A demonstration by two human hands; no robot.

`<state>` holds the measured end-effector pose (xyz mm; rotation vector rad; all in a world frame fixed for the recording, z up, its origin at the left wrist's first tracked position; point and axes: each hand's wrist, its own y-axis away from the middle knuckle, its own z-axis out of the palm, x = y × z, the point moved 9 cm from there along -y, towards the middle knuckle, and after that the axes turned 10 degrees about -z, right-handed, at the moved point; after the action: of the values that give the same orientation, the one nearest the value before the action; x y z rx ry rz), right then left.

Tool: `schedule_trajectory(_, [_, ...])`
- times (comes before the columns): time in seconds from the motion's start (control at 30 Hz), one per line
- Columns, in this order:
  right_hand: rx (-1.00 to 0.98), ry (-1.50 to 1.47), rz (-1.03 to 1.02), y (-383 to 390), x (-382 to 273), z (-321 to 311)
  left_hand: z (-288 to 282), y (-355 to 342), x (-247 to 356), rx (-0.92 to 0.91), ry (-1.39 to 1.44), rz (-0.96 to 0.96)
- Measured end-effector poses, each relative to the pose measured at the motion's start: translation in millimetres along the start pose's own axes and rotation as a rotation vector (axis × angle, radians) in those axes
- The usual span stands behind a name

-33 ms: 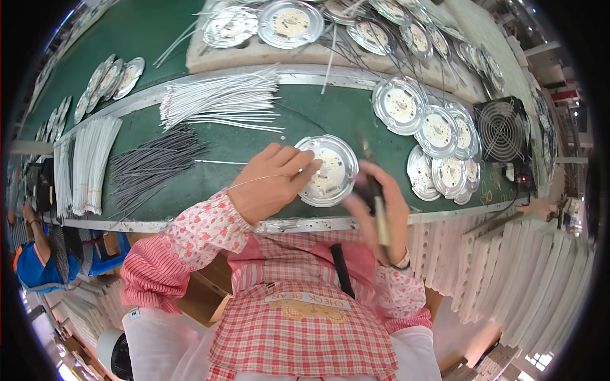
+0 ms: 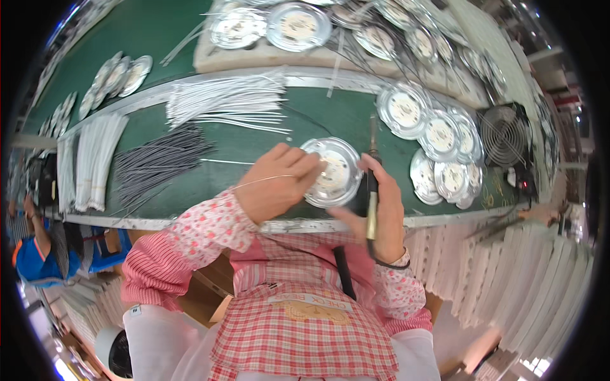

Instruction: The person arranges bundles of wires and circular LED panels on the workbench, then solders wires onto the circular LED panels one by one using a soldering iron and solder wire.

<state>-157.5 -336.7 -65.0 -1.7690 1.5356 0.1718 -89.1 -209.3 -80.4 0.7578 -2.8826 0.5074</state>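
Note:
In front of me on the green bench lies a round LED lamp board [image 2: 335, 166] with a clear, shiny rim. My left hand [image 2: 277, 182] is closed at its left edge, its bunched fingertips over the board. A thin wire [image 2: 265, 180] runs across the back of this hand to its fingers; the fingertips hide its end. One white wire [image 2: 227, 161] leads in from the left and passes behind the hand. My right hand [image 2: 386, 213] grips a soldering iron [image 2: 373, 184] just right of the board, its tip pointing away from me. The right thumb is blurred.
White wires [image 2: 229, 98] and dark grey wires [image 2: 159, 152] lie in heaps at left, beside upright white bundles [image 2: 95, 165]. More lamp boards [image 2: 440, 134] are stacked at right, near a black fan [image 2: 504, 129]. A pale foam slab [image 2: 254, 58] carries further boards at the back.
The soldering iron has swung more upright and stands sharper in my right hand. My left hand stays at the board's edge. The whole view has shifted slightly.

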Motion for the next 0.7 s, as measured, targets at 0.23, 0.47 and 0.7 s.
schedule_trajectory(0.23, [-0.039, 0.112, -0.024, -4.7, 0.1, 2.1, -64.3, -25.9, -149.0, 0.285, -0.067, -0.546])
schedule_trajectory(0.47, [0.074, -0.126, 0.143, -36.4, 30.0, -69.5, -104.4, 72.1, -400.6, -0.177, -0.503, -1.428])
schedule_trajectory(0.7, [0.162, 0.144, 0.159, -95.4, 43.2, -134.8, -130.4, 118.1, -532.1, -0.161, -0.434, -1.367])
